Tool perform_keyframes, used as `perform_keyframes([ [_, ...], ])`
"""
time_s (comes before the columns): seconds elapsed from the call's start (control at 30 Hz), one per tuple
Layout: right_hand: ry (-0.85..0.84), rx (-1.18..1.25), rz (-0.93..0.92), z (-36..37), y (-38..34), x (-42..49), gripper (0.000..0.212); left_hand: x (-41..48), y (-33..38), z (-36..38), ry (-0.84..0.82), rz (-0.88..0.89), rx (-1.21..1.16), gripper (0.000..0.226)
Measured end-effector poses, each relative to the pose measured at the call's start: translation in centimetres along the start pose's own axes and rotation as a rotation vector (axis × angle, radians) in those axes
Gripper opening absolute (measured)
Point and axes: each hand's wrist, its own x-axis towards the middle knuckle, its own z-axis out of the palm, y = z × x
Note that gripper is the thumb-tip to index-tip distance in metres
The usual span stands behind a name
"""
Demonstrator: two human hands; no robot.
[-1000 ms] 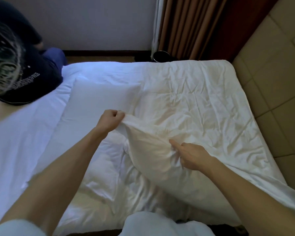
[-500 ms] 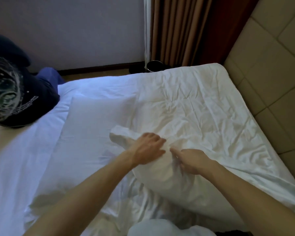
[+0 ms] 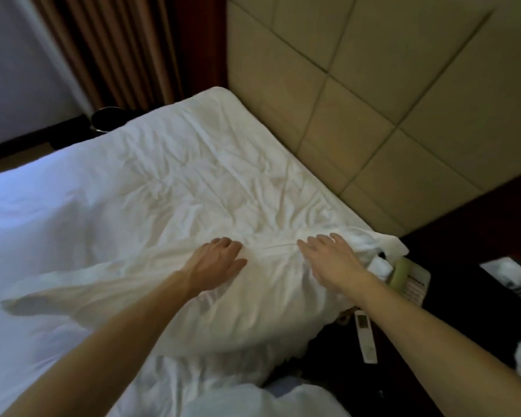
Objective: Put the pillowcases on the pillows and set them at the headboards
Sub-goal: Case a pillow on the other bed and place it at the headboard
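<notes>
- The head view looks down on a bed [image 3: 169,176] with a wrinkled white sheet. A padded beige headboard [image 3: 373,100] stands along its right side.
- A white pillow [image 3: 253,311] lies across the near edge of the bed, close to the headboard corner.
- The pillowcase [image 3: 42,296] covers the pillow. Its left end lies flat and loose on the sheet, and its right end is bunched up and hangs over the bed edge.
- The left hand [image 3: 215,260] rests palm down on top of the pillow. Its fingers are spread and only slightly bent, and it holds nothing.
- The right hand [image 3: 333,260] lies flat on the pillow just beside the bunched end, with its fingers straight and apart, and it also grips nothing.
- The two hands are near each other, with a fold of cloth between them.
- To the right of the pillow is a dark nightstand [image 3: 463,266] with a telephone [image 3: 402,272] and a remote control [image 3: 366,338].
- At the far side, a brown curtain [image 3: 118,49] hangs above a dark bin [image 3: 103,118].
</notes>
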Motion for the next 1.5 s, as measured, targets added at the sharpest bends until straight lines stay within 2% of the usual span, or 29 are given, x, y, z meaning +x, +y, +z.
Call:
perform_keyframes([
  [0.2, 0.208, -0.130, 0.161, 0.3, 9.2, -3.0, 0.060, 6.0, 3.8, -0.1, -0.019, -0.030, -0.057, 0.047],
  [0.27, 0.219, -0.093, 0.217, -0.2, 11.8, -3.5, 0.046, 7.6, 5.0, -0.2, -0.026, -0.074, -0.099, 0.044],
  [0.37, 0.238, 0.134, 0.344, -0.3, 14.9, -3.4, 0.022, 9.3, 6.0, -0.2, -0.087, -0.144, -0.095, 0.041],
  [0.47, 0.250, 0.495, 0.497, 0.8, 17.7, -2.3, 0.016, 10.0, 6.1, -0.1, -0.132, -0.209, -0.087, 0.039],
  [0.57, 0.179, 0.839, 0.485, 1.7, 19.0, -0.8, 0.019, 9.8, 6.0, 0.0, -0.117, -0.239, -0.109, 0.034],
  [0.63, 0.191, 0.992, 0.536, 2.2, 19.2, 0.3, 0.014, 9.5, 5.7, 0.1, -0.121, -0.213, -0.114, 0.028],
  [0.73, 0.231, 1.139, 0.696, 2.7, 19.6, 2.4, 0.017, 9.0, 5.0, 0.0, -0.126, -0.205, -0.120, 0.022],
  [0.83, 0.152, 1.025, 0.751, 2.7, 19.5, 3.9, 0.026, 8.3, 3.8, -0.2, -0.121, -0.255, -0.089, 0.023],
  [0.9, 0.112, 0.753, 0.692, 2.3, 19.1, 4.4, 0.023, 7.7, 2.9, -0.1, -0.100, -0.301, -0.069, 0.025],
  [0.97, 0.142, 0.510, 0.630, 2.0, 18.5, 4.4, 0.016, 6.9, 2.4, 0.0, -0.091, -0.356, -0.041, 0.025],
  [1.1, 0.224, 0.265, 0.626, 1.5, 17.8, 4.3, 0.017, 5.5, 1.9, 0.2, -0.104, -0.438, -0.005, 0.025],
  [1.17, 0.357, 0.188, 0.496, 0.8, 16.8, 4.9, 0.028, 5.2, 1.7, 0.1, -0.097, -0.456, -0.011, 0.027],
  [1.23, 0.392, 0.216, 0.240, -1.0, 14.3, 5.5, 0.035, 5.0, 1.7, 0.1, -0.102, -0.439, -0.003, 0.029],
  [1.3, 0.282, 0.302, -0.029, -2.7, 10.3, 5.9, 0.033, 4.7, 1.8, 0.1, -0.105, -0.414, -0.002, 0.031],
  [1.37, 0.114, 0.315, -0.203, -3.1, 5.8, 6.1, 0.034, 4.2, 1.6, 0.2, -0.084, -0.386, 0.001, 0.033],
  [1.5, -0.088, 0.167, -0.224, -0.6, 0.2, 6.5, 0.051, 1.1, 0.2, 0.1, 0.083, -0.267, 0.087, 0.056],
])
